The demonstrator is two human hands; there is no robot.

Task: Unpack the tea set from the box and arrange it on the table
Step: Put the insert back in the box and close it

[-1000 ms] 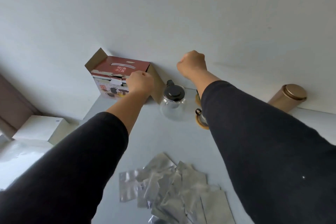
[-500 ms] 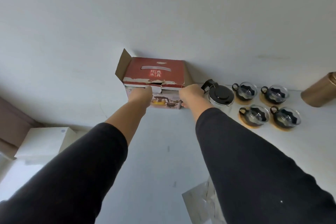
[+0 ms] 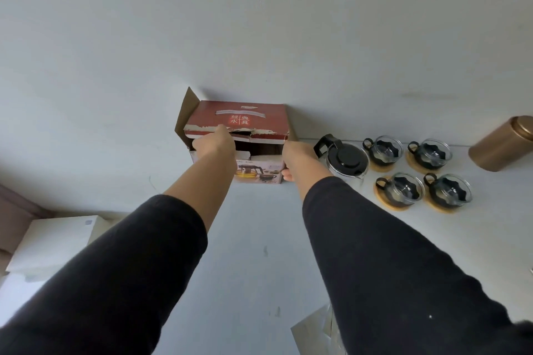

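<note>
Pale counter point(image 3: 253, 239) against a bare wall: teapot point(image 3: 346, 160) and four cups at 3 o'clock of the box point(image 3: 239, 121).
Left hand point(image 3: 215, 145) fingers pinch the torn flap; right hand point(image 3: 298, 157) curls round the box's corner.

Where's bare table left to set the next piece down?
Bare table runs in front of the box, between the two sleeves. Another strip lies below the cups. Crowded: teapot, four cups and gold canister right of the box.

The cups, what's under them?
Each cup sits on a round wooden coaster; only the coasters' edges show. Their middles are hidden beneath the cups.
</note>
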